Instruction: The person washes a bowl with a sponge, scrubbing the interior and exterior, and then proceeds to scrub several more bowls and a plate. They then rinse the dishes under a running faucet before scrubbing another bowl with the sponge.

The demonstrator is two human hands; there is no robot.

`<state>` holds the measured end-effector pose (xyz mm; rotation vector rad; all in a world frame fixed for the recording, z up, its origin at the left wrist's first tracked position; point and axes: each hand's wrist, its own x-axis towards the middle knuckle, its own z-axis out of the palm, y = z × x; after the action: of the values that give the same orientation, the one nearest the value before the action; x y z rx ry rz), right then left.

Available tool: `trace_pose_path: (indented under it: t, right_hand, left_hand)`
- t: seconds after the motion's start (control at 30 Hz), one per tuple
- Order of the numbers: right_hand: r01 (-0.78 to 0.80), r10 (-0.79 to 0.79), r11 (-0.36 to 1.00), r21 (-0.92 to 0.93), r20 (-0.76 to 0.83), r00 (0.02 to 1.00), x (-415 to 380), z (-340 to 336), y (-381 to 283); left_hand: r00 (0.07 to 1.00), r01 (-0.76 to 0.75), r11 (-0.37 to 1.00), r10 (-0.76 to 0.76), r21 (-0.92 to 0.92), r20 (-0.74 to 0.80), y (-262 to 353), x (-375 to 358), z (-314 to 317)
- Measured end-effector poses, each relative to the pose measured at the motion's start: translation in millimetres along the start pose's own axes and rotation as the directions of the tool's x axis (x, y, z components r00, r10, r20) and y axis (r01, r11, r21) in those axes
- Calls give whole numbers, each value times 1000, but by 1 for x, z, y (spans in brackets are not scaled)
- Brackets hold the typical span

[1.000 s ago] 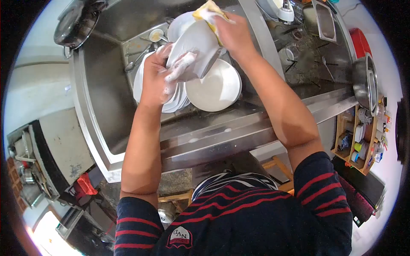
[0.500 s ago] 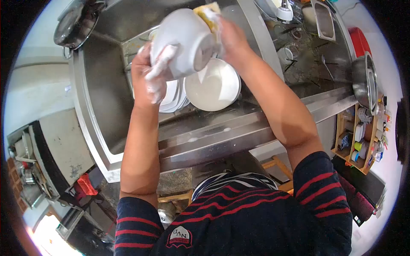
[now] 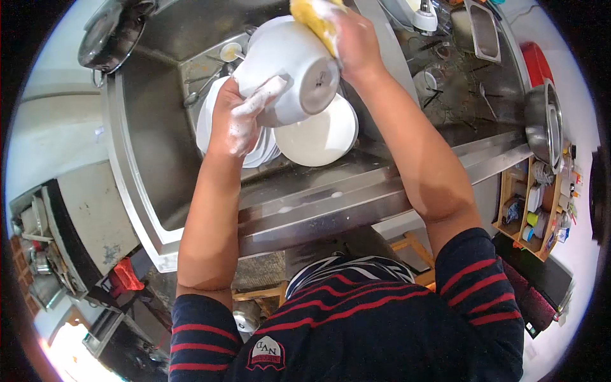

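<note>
A white bowl [image 3: 286,67] is held tilted above the sink, its round foot facing right and toward me. My left hand [image 3: 240,121], with suds on its thumb, grips the bowl's left side. My right hand [image 3: 355,41] is closed on a foamy yellow sponge [image 3: 312,19] that lies against the bowl's upper right side. Beneath the bowl, a second white bowl [image 3: 321,137] rests in the sink beside a stack of white plates [image 3: 259,153]. Several spoons [image 3: 191,99] and a small white cup [image 3: 230,51] lie farther back on the sink floor.
The steel sink's front rim [image 3: 305,207] runs between me and the dishes, with spots of foam on it. A dark pot [image 3: 111,38] stands at the back left corner. On the right, a wet basin [image 3: 458,95] holds a fork and glasses, with steel bowls [image 3: 543,127] beyond its edge.
The held bowl has shifted slightly right and turned, showing more of its foot. My right hand and the sponge moved right along its side; my left hand followed, uncovering spoons and the cup.
</note>
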<state>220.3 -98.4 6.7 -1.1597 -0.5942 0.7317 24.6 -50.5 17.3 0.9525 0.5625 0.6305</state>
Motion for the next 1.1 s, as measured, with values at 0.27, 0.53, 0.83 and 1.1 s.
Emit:
trace_pose_path:
  t: [0.27,0.53,0.83,1.1]
  right_hand:
    - [821,-671,240,-518,523,526,-21,31,-14]
    - [236,-209,836,-495,110,972,-3,-1,11]
    - [837,-605,296,-461,587,538,-45,38,-30]
    - [648,-581,532,-544,322,747,-30,24,-14]
  left_hand:
    - [996,-78,979,67,189,63,2,0,-10]
    - [992,-83,955,50,286,118,9,-4,-1]
    - [900,-390,864,283,319,333,-5,1,-17]
    - [976,-197,936,160,293,147,-2,1,-11]
